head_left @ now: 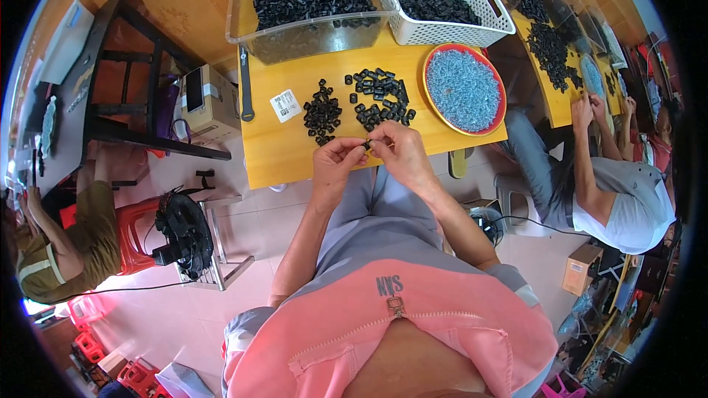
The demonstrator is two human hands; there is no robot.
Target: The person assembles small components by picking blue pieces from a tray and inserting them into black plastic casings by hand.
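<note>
Over the front edge of the yellow table (273, 155), my left hand (338, 164) and my right hand (402, 153) meet at the fingertips. Both pinch one small black plastic part (366, 145), its far side hidden by fingers. Just beyond my left hand lies a loose pile of small black pieces (322, 112). Past my right hand is a second group of larger black cylindrical pieces (383, 113). To the right of these stands a round red and yellow tray (504, 103) heaped with small clear bluish pieces (463, 88).
A clear plastic bin (295, 44) and a white perforated basket (450, 32), both filled with black parts, stand at the back. A white label (285, 105) and a dark strap-like strip (245, 85) lie left. Co-workers sit either side; a black fan (184, 236) stands left.
</note>
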